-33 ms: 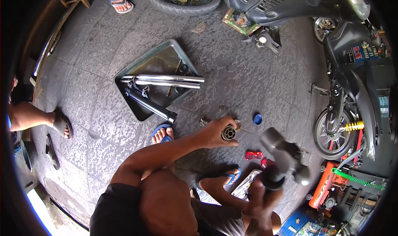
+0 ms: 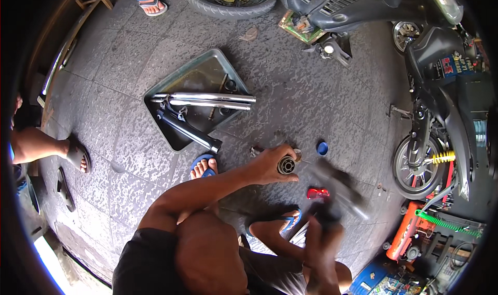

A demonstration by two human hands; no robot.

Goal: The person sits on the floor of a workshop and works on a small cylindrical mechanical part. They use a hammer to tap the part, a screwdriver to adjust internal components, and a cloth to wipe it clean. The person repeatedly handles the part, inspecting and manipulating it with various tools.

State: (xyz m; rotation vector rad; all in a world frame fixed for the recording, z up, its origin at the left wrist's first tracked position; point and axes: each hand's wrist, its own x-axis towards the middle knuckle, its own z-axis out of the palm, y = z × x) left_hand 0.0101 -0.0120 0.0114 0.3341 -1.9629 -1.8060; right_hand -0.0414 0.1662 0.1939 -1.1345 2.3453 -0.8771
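My left hand (image 2: 264,166) is wrapped round a dark metal tube (image 2: 286,165), held on end with its ringed open top facing up. Fingers and thumb curl about its sides; its lower part is hidden beneath the hand. In my right hand (image 2: 324,248) is a hammer (image 2: 340,186), gripped by its handle and smeared by motion, its head to the right of the tube and apart from it. A small blue round cap (image 2: 322,148) lies on the floor beyond the hammer, and a shiny red piece (image 2: 318,193) lies between my hands.
A metal tray (image 2: 175,78) holds two chrome tubes (image 2: 207,101) and a black fork leg (image 2: 189,130). Motorcycles stand at the top and right, one showing a wheel (image 2: 233,11). An orange tank (image 2: 405,233) is at lower right. Other people's feet (image 2: 153,6) show at the left and top.
The hammer has swung leftward, closer to the tube, with my right hand shifting slightly left. My left hand and the tube have stayed in place.
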